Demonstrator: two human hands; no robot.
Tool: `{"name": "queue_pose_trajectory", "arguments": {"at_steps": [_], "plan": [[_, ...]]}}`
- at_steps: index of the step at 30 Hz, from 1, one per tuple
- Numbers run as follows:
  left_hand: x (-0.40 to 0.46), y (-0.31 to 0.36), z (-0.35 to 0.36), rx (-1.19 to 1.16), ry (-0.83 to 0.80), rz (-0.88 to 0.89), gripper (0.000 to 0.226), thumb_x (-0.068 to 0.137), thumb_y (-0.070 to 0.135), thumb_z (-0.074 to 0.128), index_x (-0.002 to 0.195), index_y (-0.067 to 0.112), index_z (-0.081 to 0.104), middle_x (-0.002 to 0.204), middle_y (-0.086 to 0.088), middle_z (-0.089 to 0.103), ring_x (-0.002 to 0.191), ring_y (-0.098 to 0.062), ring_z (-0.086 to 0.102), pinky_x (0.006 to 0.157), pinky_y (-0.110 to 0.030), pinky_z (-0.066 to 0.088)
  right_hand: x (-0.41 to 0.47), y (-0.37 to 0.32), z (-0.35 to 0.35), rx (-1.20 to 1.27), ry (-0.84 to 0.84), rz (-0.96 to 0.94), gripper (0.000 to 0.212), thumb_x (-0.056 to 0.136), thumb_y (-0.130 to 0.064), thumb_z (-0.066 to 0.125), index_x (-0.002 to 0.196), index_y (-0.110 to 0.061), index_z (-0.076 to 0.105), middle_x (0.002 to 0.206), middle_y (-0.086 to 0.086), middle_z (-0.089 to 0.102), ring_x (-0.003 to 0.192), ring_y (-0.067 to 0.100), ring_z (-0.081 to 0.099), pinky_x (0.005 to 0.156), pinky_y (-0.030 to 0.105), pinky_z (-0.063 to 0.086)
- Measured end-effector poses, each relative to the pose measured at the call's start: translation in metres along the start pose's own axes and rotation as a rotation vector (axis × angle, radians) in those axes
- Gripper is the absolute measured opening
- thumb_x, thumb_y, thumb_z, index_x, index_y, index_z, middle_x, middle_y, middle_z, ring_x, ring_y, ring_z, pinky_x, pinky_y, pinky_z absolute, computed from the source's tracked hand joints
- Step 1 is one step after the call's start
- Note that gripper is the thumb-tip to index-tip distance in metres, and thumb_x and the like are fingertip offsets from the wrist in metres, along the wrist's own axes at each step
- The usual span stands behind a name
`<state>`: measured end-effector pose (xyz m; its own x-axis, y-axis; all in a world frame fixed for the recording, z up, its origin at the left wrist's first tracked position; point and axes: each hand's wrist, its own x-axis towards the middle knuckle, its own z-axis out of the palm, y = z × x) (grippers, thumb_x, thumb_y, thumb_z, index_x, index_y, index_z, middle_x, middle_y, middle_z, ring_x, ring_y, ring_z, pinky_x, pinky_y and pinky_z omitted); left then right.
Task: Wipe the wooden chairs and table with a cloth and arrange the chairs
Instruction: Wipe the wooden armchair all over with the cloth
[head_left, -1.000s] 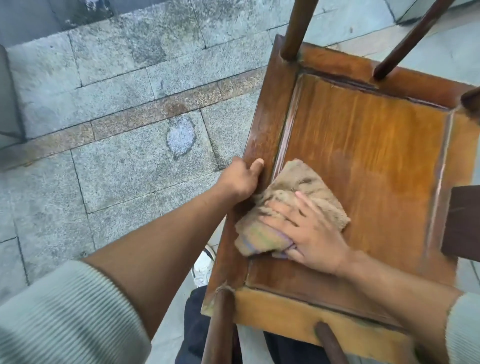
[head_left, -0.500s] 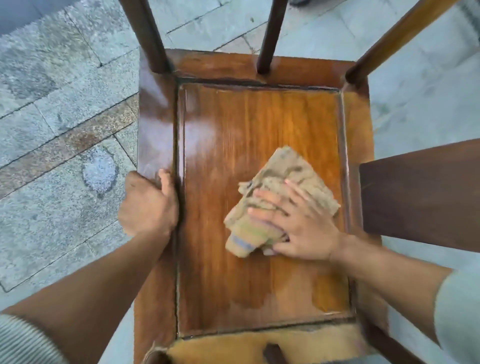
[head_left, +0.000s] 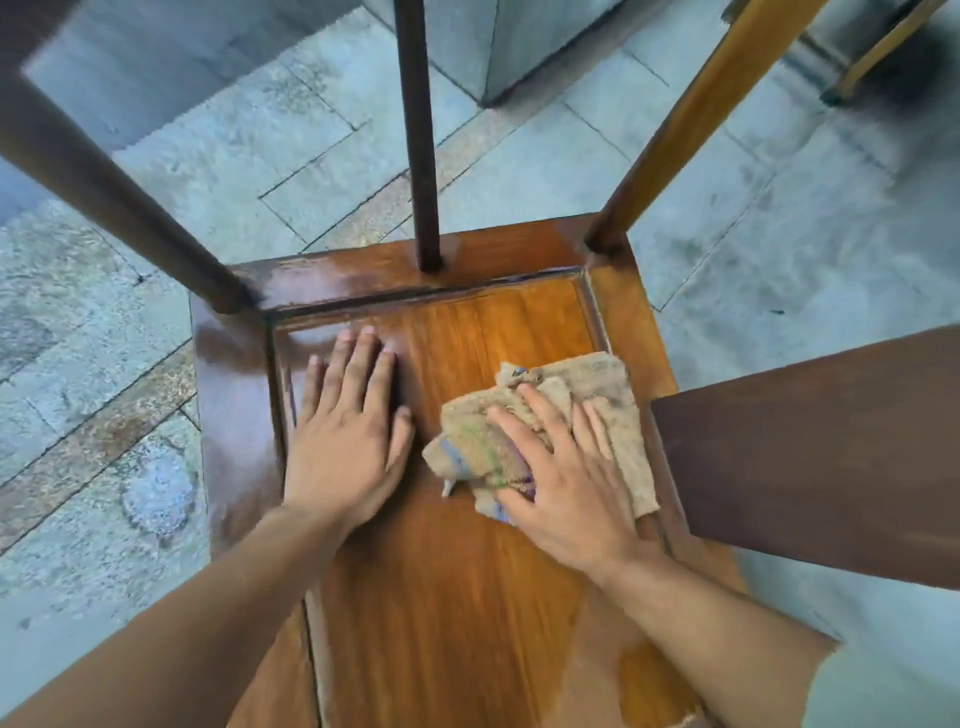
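Note:
A wooden chair seat (head_left: 467, 597) fills the middle of the head view, glossy brown with a raised frame around an inset panel. My right hand (head_left: 566, 483) presses flat on a crumpled beige cloth (head_left: 613, 410) at the seat's right side. My left hand (head_left: 348, 436) lies flat on the seat panel, fingers spread, near the left rim. Three chair posts (head_left: 421, 135) rise from the far edge of the seat. A damp patch shows on the wood near my right forearm.
A dark wooden slat (head_left: 805, 452) crosses just right of the seat, touching the cloth's edge. Grey stone paving (head_left: 104, 405) surrounds the chair. A grey stone block (head_left: 519, 41) stands beyond, and another wooden leg (head_left: 872, 57) shows at top right.
My left hand has left the seat's left rim and now lies flat on the panel. My right hand slid the cloth to the seat's right side. The view shifted forward over the chair.

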<state>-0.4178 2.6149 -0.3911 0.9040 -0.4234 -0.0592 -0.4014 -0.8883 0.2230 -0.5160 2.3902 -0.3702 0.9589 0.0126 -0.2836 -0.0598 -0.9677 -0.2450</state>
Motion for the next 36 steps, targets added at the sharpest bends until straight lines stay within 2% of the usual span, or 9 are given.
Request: {"name": "queue_pose_trajectory", "arguments": {"at_steps": [4,8,12,19,24,28,30,33,36], "plan": [[0.06,0.015,0.004,0.032,-0.034,0.078,0.065,0.099,0.047,0.027,0.15,0.008,0.037,0.164,-0.014,0.02,0.154,-0.027,0.008,0.124,-0.05,0.008,0.095,0.031,-0.036,0.175,0.209,0.62,0.069,0.095,-0.058,0.048,0.158,-0.032,0.033,0.17,-0.001,0.015,0.154,0.038,0.015,0.126,0.054,0.003],[0.068,0.015,0.016,0.05,0.008,0.079,0.063,0.1,0.051,0.026,0.148,0.011,0.037,0.163,-0.012,0.024,0.154,-0.025,0.011,0.123,-0.049,0.011,0.152,0.045,-0.051,0.164,0.3,0.853,0.065,0.093,-0.06,0.047,0.152,-0.032,0.037,0.164,0.001,0.022,0.148,0.043,0.021,0.121,0.061,0.009],[0.086,0.024,0.02,-0.035,0.037,0.099,0.059,0.099,0.045,0.031,0.147,0.012,0.04,0.162,-0.011,0.027,0.153,-0.025,0.014,0.123,-0.048,0.01,0.158,0.087,-0.064,0.082,0.363,0.732,0.065,0.093,-0.059,0.048,0.149,-0.027,0.04,0.16,0.004,0.031,0.139,0.039,0.038,0.113,0.057,0.029],[0.089,0.026,-0.005,-0.43,-0.098,0.049,0.053,0.096,0.026,0.033,0.142,0.008,0.052,0.16,-0.009,0.032,0.151,-0.023,0.02,0.124,-0.045,0.01,0.097,0.023,-0.026,0.007,0.213,0.325,0.065,0.092,-0.051,0.055,0.149,-0.02,0.051,0.169,-0.003,0.026,0.145,0.045,0.034,0.126,0.055,0.013],[0.052,-0.019,-0.041,-0.353,-0.139,0.16,0.046,0.102,0.031,0.033,0.13,0.003,0.056,0.145,-0.015,0.05,0.137,-0.032,0.043,0.114,-0.046,0.034,0.013,-0.061,0.01,0.02,0.005,-0.212,0.061,0.082,-0.051,0.053,0.137,-0.027,0.063,0.166,-0.003,0.034,0.145,0.044,0.036,0.126,0.056,0.015],[-0.007,-0.032,-0.055,-0.206,-0.217,0.153,0.048,0.103,0.035,0.033,0.133,0.004,0.055,0.147,-0.014,0.047,0.138,-0.032,0.039,0.113,-0.049,0.032,-0.012,-0.065,0.015,-0.2,-0.177,-0.717,0.07,0.084,-0.061,0.058,0.149,-0.038,0.05,0.162,0.001,0.04,0.151,0.041,0.031,0.126,0.057,0.017],[-0.037,-0.04,-0.058,-0.146,-0.24,0.126,0.053,0.103,0.038,0.031,0.137,0.005,0.052,0.152,-0.014,0.041,0.143,-0.032,0.034,0.115,-0.051,0.029,0.016,-0.058,0.004,-0.242,-0.17,-0.694,0.071,0.084,-0.059,0.06,0.15,-0.036,0.049,0.164,0.003,0.038,0.148,0.042,0.036,0.127,0.055,0.015],[-0.068,-0.053,-0.055,-0.145,-0.247,0.026,0.059,0.103,0.046,0.024,0.142,0.008,0.046,0.157,-0.012,0.033,0.148,-0.028,0.025,0.118,-0.05,0.025,0.064,-0.073,-0.013,-0.033,-0.092,-0.208,0.072,0.091,-0.055,0.05,0.159,-0.039,0.033,0.172,-0.004,0.014,0.154,0.04,0.022,0.129,0.049,-0.001],[-0.064,-0.043,-0.049,-0.184,-0.172,-0.069,0.058,0.102,0.046,0.028,0.145,0.008,0.041,0.158,-0.013,0.028,0.149,-0.03,0.02,0.12,-0.051,0.023,0.09,-0.098,-0.01,0.033,0.086,0.095,0.065,0.095,-0.055,0.05,0.153,-0.027,0.043,0.173,-0.005,0.011,0.153,0.04,0.02,0.127,0.053,0.001]]}}
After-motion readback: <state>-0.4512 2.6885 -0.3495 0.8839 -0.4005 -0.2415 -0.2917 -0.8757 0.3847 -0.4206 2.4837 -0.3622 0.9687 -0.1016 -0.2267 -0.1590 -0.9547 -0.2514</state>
